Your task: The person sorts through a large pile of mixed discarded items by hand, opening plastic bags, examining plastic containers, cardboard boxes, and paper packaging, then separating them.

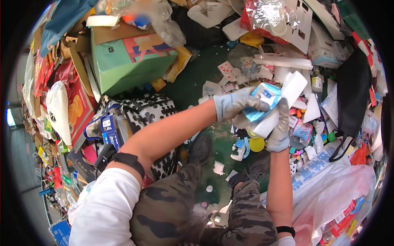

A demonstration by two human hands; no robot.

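My left hand (238,104), in a pale work glove, is closed around a crumpled blue-and-white plastic packet (266,96). My right hand (280,129), gloved too, grips a long white block (294,87) that looks like foam and slants up to the right behind the packet. Packet and block overlap and seem to touch. Below them, a yellow round lid (257,144) and small blue plastic pieces lie on the dark green floor. Playing cards (225,69) and mixed scraps lie just beyond my hands.
Mixed waste surrounds me. A green box (123,61) stands upper left, above a black-and-white patterned bag (143,110). A black fabric piece (355,94) with a strap lies to the right. Pinkish plastic sheeting (340,192) covers the lower right. My shoes (200,148) rest on the floor.
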